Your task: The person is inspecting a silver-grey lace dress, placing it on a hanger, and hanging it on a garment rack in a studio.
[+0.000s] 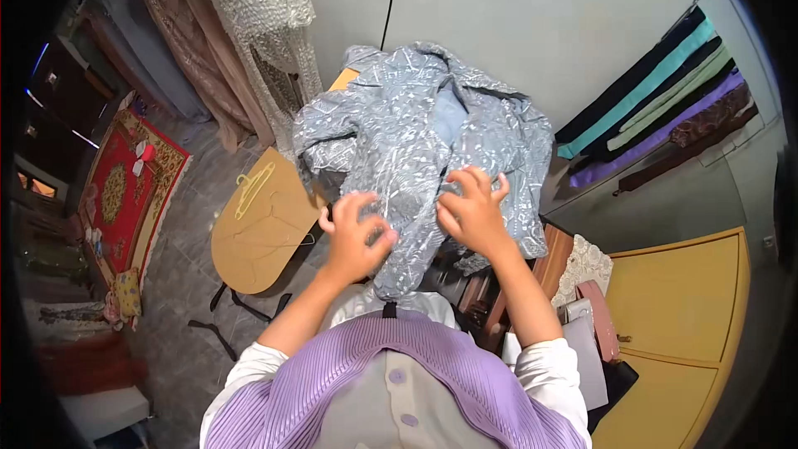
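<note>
A silver-grey patterned garment (pixel 399 137) with a shiny raised design lies spread before me over a wooden table. Its pale blue inner side (pixel 450 117) shows at the front opening, and one narrow part hangs down towards my body. My left hand (pixel 355 234) is at the garment's near left edge, its fingers curled and apart. Over the right front panel, beside the opening edge, my right hand (pixel 477 209) has bent, spread fingers. Neither hand visibly grips the cloth; whether the fingertips touch it is hard to see.
A yellow plastic hanger (pixel 255 190) and wire hangers lie on a rounded wooden board (pixel 268 243) at left. Behind it hang long dresses (pixel 255 19). Folded cloths (pixel 648 100) hang on a wall rack. Bags (pixel 592 343) and a yellow cabinet (pixel 679 299) stand at right.
</note>
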A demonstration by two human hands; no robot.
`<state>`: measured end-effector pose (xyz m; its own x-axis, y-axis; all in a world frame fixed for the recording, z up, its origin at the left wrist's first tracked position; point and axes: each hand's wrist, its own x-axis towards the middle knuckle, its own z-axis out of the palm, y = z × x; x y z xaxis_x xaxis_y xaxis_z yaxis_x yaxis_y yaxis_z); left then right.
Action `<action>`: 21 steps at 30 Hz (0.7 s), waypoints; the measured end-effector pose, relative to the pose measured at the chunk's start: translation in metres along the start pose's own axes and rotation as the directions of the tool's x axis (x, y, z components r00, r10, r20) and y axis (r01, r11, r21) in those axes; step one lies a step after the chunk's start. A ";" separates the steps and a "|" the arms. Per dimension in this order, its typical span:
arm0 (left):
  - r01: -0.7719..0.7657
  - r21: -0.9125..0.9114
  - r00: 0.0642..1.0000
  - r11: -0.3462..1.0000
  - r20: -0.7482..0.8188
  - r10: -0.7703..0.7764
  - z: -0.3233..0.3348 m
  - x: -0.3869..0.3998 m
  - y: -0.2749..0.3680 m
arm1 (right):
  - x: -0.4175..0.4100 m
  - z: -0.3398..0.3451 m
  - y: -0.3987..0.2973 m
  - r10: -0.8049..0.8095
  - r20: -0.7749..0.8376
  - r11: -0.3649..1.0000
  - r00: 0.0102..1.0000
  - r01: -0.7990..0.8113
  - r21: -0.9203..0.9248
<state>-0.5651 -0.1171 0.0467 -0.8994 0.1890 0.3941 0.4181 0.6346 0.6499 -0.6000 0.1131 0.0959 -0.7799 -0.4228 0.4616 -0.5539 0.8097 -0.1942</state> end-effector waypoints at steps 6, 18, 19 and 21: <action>-0.445 0.023 0.809 0.895 0.438 0.391 0.011 0.115 -0.001 | -0.011 0.008 -0.004 -0.129 -0.086 0.983 0.988 0.116 -0.141; -0.659 0.029 0.698 0.752 0.397 0.596 0.064 0.153 0.007 | -0.002 0.008 0.019 0.152 -0.210 0.961 0.966 -0.194 -0.199; -0.678 0.052 0.689 0.733 0.394 0.609 0.065 0.157 0.006 | 0.002 0.009 0.023 0.148 -0.176 0.954 0.973 -0.187 -0.233; -0.696 0.115 0.676 0.709 0.437 0.593 0.062 0.166 0.010 | 0.006 0.009 0.027 0.129 -0.112 0.944 0.985 -0.157 -0.290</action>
<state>-0.7177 -0.0334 0.0785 -0.4160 0.8316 0.3681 0.9076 0.4047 0.1113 -0.6225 0.1288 0.0861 -0.8075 -0.2664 0.5263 -0.3160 0.9488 -0.0046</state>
